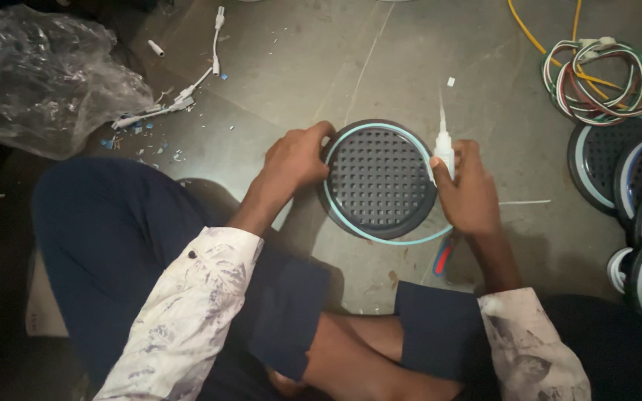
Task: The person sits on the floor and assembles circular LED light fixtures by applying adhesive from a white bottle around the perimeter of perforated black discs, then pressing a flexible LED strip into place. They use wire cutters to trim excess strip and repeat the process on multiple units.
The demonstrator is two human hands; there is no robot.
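While the left hand (295, 160) grips the left rim of a round black studded plastic disc (377, 178) on the grey floor (299, 67), the right hand (469, 189) pinches an upright white squeeze bottle (443, 145) touching its right rim.

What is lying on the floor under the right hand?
Below the right hand, a red and blue tool shows on the floor. The hand and wrist cover its upper end, so its kind is unclear.

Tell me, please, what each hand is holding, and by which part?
Left hand grips the round disc by its left rim. Right hand holds a white glue bottle by its body, nozzle up.
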